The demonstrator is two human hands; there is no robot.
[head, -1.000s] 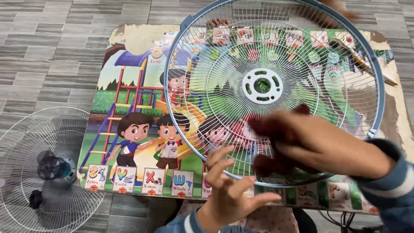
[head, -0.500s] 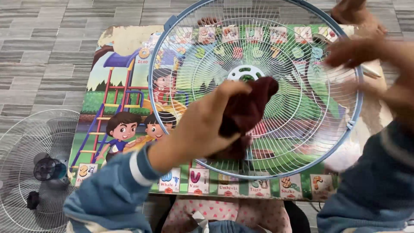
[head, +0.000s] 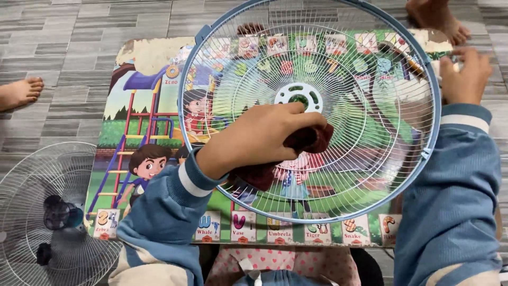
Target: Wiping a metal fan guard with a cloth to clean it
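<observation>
In the centre of the frame, the left hand (head: 259,139) is clenched around a soft, limp dark-red cloth (head: 296,151) pressed onto the light, springy wire fan guard (head: 370,106), whose stiffer blue rim the right hand (head: 465,74) grips at upper right.

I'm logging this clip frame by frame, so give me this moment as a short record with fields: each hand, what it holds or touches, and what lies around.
left hand: presses a dark red cloth onto the fan grille
right hand: grips the grille's blue rim at the far right
fan grille: round, white wire, lying on a low table with a picture top
on the floor: second fan guard, lower left
others: bare feet at the left and top edges
</observation>
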